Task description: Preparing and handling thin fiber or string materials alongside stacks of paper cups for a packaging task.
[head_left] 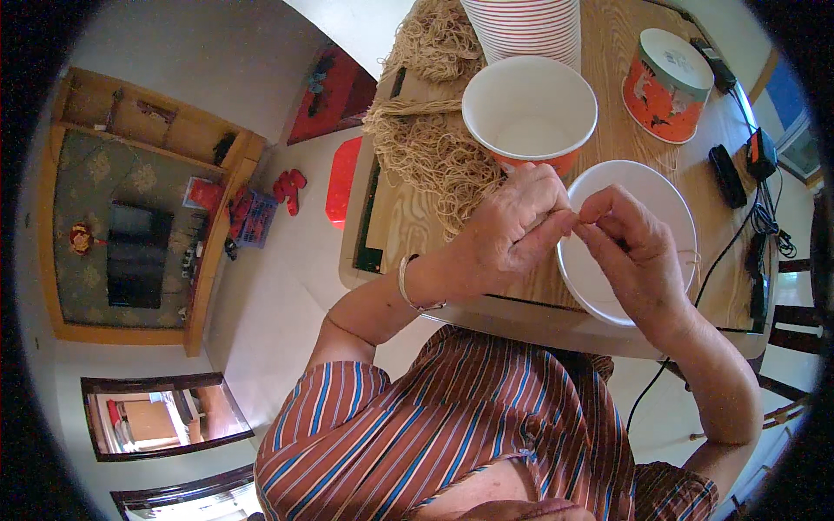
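My left hand (521,217), with a bangle on its wrist, and my right hand (634,252) meet fingertip to fingertip. Both are closed in a pinch; whatever lies between the fingers is too small to make out. Under them stands a white paper tub (678,200), partly covered by my right hand. A thin tan strand (691,258) shows at its right rim, beside that hand. Just beyond my left hand is another open paper tub (530,117), white inside with an orange outside. Tangled tan twine (426,161) lies left of it.
A tall stack of white tubs (526,30) rises at the back, beside a second heap of twine (439,39). An orange patterned tub (665,95) sits upside down on the wooden table (608,95). Black cables (764,208) run along the right edge; a red stool (343,182) stands left.
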Demonstrator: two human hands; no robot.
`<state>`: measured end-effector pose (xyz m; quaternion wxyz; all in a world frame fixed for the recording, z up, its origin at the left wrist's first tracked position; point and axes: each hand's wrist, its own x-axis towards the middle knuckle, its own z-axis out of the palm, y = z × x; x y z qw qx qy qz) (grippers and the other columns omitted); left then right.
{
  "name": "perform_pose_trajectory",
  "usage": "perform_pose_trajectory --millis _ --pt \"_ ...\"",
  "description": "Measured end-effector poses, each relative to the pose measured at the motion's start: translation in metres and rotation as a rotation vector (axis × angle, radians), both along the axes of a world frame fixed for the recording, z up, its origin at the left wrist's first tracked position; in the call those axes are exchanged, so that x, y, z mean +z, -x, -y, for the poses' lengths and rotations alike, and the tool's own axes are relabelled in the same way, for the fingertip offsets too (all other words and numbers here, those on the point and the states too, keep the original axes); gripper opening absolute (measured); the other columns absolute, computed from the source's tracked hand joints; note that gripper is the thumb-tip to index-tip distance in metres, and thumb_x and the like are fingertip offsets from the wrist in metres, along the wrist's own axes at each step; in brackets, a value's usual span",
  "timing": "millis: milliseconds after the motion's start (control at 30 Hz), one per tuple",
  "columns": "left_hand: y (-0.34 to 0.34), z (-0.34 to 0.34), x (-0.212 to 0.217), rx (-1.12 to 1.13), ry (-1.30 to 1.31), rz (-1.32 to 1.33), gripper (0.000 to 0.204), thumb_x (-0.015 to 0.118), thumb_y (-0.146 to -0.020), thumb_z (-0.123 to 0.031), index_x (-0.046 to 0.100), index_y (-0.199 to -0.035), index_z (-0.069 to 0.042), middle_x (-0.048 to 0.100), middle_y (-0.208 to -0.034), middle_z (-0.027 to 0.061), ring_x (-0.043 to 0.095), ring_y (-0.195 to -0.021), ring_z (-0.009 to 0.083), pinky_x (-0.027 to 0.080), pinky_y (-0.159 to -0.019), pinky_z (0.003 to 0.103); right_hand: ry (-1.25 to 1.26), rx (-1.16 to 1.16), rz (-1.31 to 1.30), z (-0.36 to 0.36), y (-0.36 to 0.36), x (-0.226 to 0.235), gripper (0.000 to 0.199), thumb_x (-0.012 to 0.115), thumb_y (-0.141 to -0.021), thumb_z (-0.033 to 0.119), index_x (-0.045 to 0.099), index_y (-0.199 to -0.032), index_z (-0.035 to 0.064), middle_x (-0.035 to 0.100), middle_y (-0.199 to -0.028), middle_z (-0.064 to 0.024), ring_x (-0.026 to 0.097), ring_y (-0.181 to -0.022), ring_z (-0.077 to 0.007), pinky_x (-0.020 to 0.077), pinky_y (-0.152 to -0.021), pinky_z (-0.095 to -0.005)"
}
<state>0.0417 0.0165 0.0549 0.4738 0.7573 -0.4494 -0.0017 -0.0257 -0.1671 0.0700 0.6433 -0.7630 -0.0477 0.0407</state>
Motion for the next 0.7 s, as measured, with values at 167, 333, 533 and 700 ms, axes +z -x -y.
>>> perform_pose_trajectory --millis 167,333,533,700 --pt "0.000 -0.003 0.006 -0.018 -0.028 -0.100 0.012 0.059 -0.092 -0.013 0.060 -0.085 -0.003 0.057 -0.085 0.0064 0.054 -0.086 0.0202 0.044 -0.080 0.032 0.064 -0.003 0.081 0.003 0.000 -0.004 0.005 0.057 -0.092 0.006 0.056 -0.092 0.0011 0.062 -0.079 -0.0038 0.054 -0.075 -0.0053 0.0461 -0.066 -0.0247" --pt "-0.002 -0.007 0.012 -0.033 -0.057 -0.096 0.009 0.064 -0.087 -0.009 0.070 -0.088 -0.003 0.061 -0.089 0.0066 0.057 -0.088 0.0196 0.045 -0.081 0.031 0.078 0.006 0.039 0.006 0.000 -0.001 0.007 0.058 -0.091 0.008 0.057 -0.092 0.0011 0.062 -0.077 -0.0050 0.056 -0.073 -0.0083 0.0466 -0.066 -0.0265" --pt "-0.009 -0.007 0.015 -0.041 -0.081 -0.048 0.013 0.070 -0.079 -0.004 0.073 -0.091 -0.007 0.063 -0.089 0.0047 0.058 -0.091 0.0185 0.046 -0.081 0.031 0.206 -0.023 0.148 0.007 0.000 -0.005 0.007 0.059 -0.090 0.009 0.058 -0.091 0.0013 0.061 -0.077 -0.0123 0.060 -0.071 -0.0183 0.0482 -0.066 -0.0319" --pt "-0.010 -0.007 0.017 -0.018 -0.099 -0.036 0.017 0.072 -0.076 -0.001 0.074 -0.091 -0.008 0.064 -0.089 0.0038 0.058 -0.090 0.0183 0.047 -0.081 0.031 0.238 -0.038 0.178 0.006 -0.001 -0.009 0.008 0.058 -0.090 0.009 0.059 -0.091 0.0015 0.061 -0.076 -0.0149 0.063 -0.071 -0.0247 0.0490 -0.065 -0.0349"
